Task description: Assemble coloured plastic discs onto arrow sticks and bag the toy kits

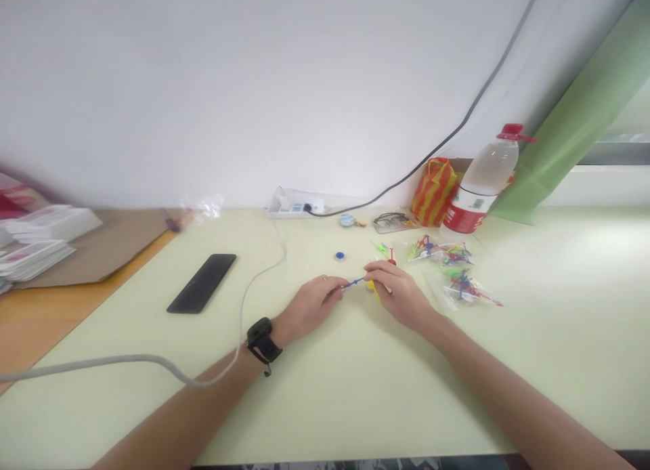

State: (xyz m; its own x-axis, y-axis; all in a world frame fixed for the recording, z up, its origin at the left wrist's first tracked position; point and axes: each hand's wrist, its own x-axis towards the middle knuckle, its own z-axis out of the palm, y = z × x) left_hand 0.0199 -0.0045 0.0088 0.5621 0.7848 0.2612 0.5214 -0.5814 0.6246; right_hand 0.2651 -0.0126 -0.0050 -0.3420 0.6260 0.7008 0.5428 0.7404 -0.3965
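A thin blue plastic piece (355, 282) spans the gap between my two hands above the table. My left hand (312, 306) pinches its left end; a black watch is on that wrist. The fingertips of my right hand (399, 294) are closed on its right end. Partly hidden by my right hand is a yellow piece (371, 286). A small round blue piece (340, 256) lies just beyond my hands. Behind my right fingers are a red piece (391, 255) and a green piece (380, 248).
Bags of coloured plastic pieces (464, 287) lie right of my right hand. Behind them stand a large bottle (480, 185) and a red-yellow bag (433, 192). A black phone (202, 284) lies left. A grey cable (152, 359) crosses my left forearm. A power strip (294, 204) sits by the wall.
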